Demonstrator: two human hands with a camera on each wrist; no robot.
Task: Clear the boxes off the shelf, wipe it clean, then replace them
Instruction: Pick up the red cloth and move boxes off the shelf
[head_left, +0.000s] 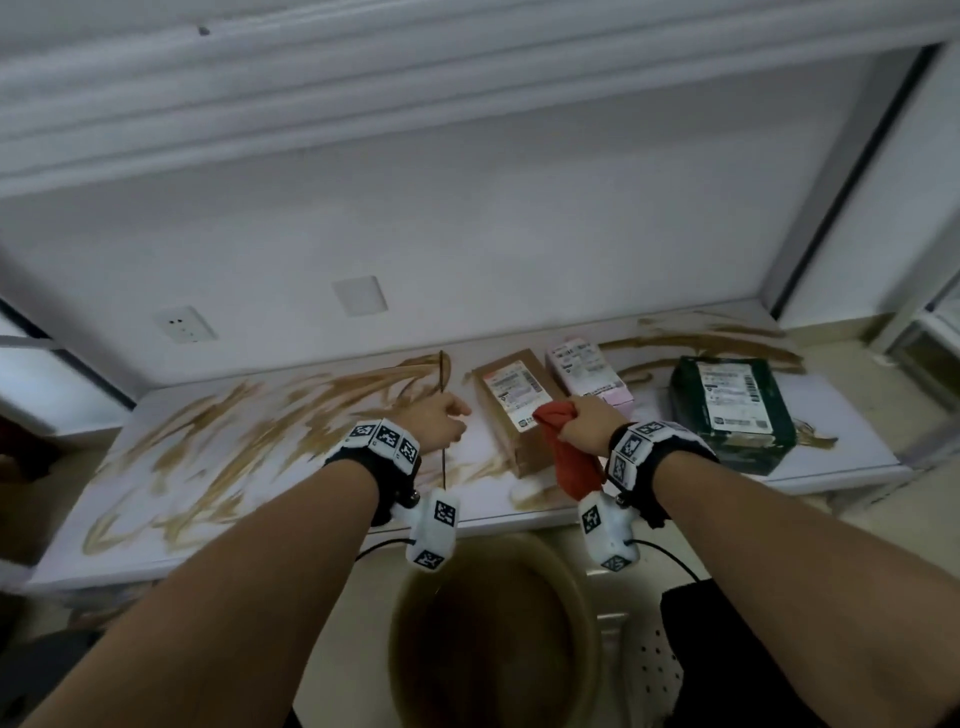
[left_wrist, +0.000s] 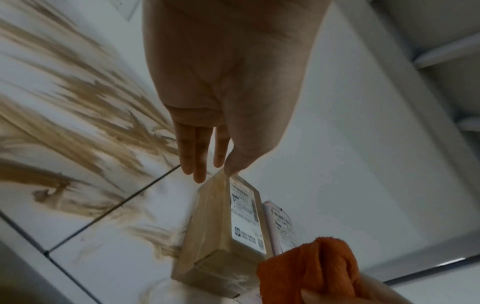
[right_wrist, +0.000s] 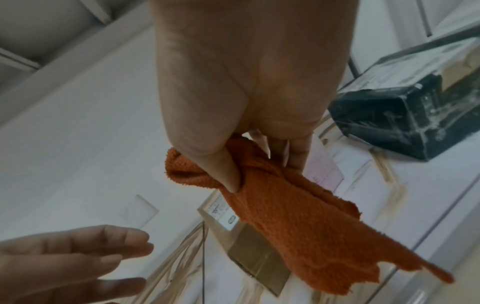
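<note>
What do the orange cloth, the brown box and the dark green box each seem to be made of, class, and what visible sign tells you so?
Orange cloth: soft terry-like fabric, judging by its looped, fuzzy weave and limp folds in the right hand.
Brown box: matt cardboard, probably, with a glossy white paper label.
Dark green box: likely card under shiny film or tape, since its sides glint and wrinkle.

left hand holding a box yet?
No: the left hand hangs open above the brown box, fingers straight and gripping nothing.
</note>
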